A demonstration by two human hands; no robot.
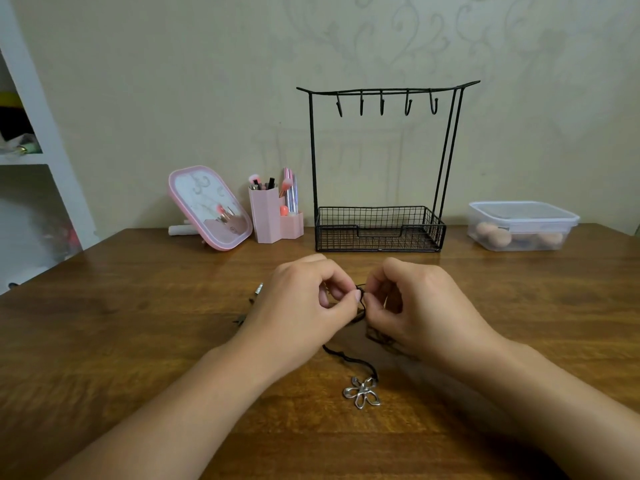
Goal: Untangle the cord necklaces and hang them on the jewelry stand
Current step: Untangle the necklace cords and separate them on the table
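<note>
The desk (104,341) is big, brown and made of wood. At the back of it stands the jewelry stand (381,161), a tall black wire frame with 5 hooks (382,107) along the top bar and a wire basket at the bottom. Nothing hangs on the hooks yet.

In front of the stand, near the middle of the desk, the left hand (298,306) and the right hand (415,303) sit close together. Each grip is a tight pinch. The tips of the thumb and first finger on both hands are closed on the same small knot in the black cord necklaces (349,358).

The cord looks thin, soft and very light. I think it bends any way you pull it, so a hard tug could make the knot tighter. The best place to hold it is right beside the knot, 1 loop at a time.

From the pinch, the cord runs down toward the person and lies loose on the desk. It ends at a silver flower charm (362,392), which lies flat, well below the hands. More dark cord and a small shiny piece (259,289) peek out from behind the left hand.
</note>
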